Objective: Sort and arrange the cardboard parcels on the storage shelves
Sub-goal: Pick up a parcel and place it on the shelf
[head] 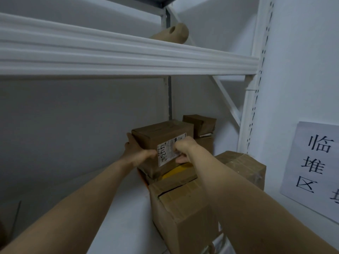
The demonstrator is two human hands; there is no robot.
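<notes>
A brown cardboard parcel (156, 136) with a white shipping label (166, 153) sits on top of other boxes on the white shelf (124, 208). My left hand (135, 149) grips its left side, fingers along the far left face and thumb on the front. My right hand (183, 149) holds its front right, fingers curled over the label and thumb under the lower edge. Below it lie a yellow package (176, 170) and a large cardboard box (183, 208). A small brown box (201, 123) stands behind, and another taped box (244, 165) sits to the right.
A white shelf beam (128, 57) crosses overhead, with a tan rolled parcel (174, 33) lying on the upper shelf. The perforated upright (255, 99) and a diagonal brace (227, 101) stand at the right. A paper sign (315, 165) hangs on the right wall.
</notes>
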